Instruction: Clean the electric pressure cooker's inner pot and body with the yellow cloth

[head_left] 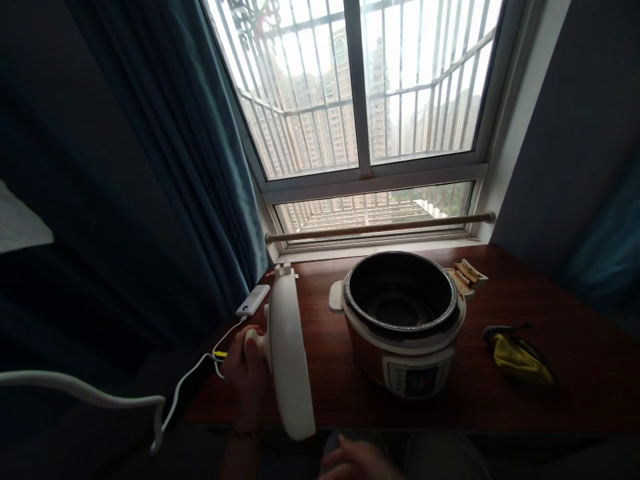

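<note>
My left hand (247,367) is closed around the knob handle of a white pressure cooker lid (290,360). The lid stands tilted on its edge, its inner side facing right toward the cooker. To its right, an electric pressure cooker (403,347) sits uncovered on the table, with a dark inner pot (400,293) inside. No food can be made out in the pot. Low in the view, in front of the table edge, my right hand (363,460) is partly cut off by the frame. Its visible fingers look loosely apart, with nothing seen in them.
A brown wooden table (330,393) stands under a barred window. A white power bank (253,301) with a white cable (187,373) lies at its left edge. On the right is a yellow and dark crumpled item (520,360). A blue curtain (200,167) hangs at left.
</note>
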Motion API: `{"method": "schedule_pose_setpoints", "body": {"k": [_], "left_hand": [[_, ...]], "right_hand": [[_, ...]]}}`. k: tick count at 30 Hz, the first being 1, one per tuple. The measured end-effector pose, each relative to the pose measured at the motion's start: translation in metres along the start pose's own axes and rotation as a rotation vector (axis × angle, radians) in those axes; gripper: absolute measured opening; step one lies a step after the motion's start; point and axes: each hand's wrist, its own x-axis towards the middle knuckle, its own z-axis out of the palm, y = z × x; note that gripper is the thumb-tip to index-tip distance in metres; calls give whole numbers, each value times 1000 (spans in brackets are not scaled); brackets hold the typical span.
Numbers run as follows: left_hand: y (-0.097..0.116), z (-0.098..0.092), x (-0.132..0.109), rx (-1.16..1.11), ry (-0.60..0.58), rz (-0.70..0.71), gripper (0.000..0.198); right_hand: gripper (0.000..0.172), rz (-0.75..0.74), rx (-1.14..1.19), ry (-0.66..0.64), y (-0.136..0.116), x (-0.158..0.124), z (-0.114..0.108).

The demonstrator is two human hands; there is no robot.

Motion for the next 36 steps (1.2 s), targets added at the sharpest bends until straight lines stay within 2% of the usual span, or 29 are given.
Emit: {"method": "schedule_pose_setpoints", "body": {"k": [1, 2, 4, 6, 7, 9, 11, 13, 15, 17, 19, 22, 26, 31, 36], "left_hand": [[3, -3, 11, 10, 29, 59, 32], [6, -6, 22, 30, 40, 132, 30], [14, -10, 45, 84, 28, 309, 28], [23, -9, 68, 128, 6, 501, 27], [29, -8, 79, 140, 3, 596, 28], [43, 0, 99, 145, -19, 773, 30], [61, 11, 118, 108, -73, 944, 32], [83, 26, 133, 56, -156, 1094, 34], [108, 44, 144, 23, -227, 1226, 34], [134, 62, 151, 22, -280, 1328, 33], [159, 79, 156, 25, -332, 1405, 32], [189, 104, 160, 52, -400, 1485, 32], [216, 133, 160, 60, -450, 1575, 36], [234, 160, 151, 36, -502, 1671, 38], [233, 175, 144, -6, -509, 1711, 35]], "right_hand": [[36, -29, -193, 25, -7, -16, -9], [32, -74, -304, 119, -17, -33, -16], [28, -123, -362, 181, -48, -72, -23], [31, -119, -346, 118, -87, -110, -24], [31, -225, -360, 158, -108, -126, -23], [29, -519, -499, 351, -148, -151, -23], [27, -773, -670, 565, -181, -165, -26], [31, -974, -807, 701, -207, -171, -33], [41, -1107, -935, 741, -227, -172, -41], [49, -1164, -1077, 745, -242, -169, -50], [51, -1182, -1214, 771, -252, -167, -59], [42, -1214, -1352, 861, -257, -164, -74], [37, -1221, -1358, 1015, -252, -165, -96], [38, -1190, -1345, 1076, -244, -168, -122], [38, -1176, -1367, 1088, -240, -166, -138]]}}
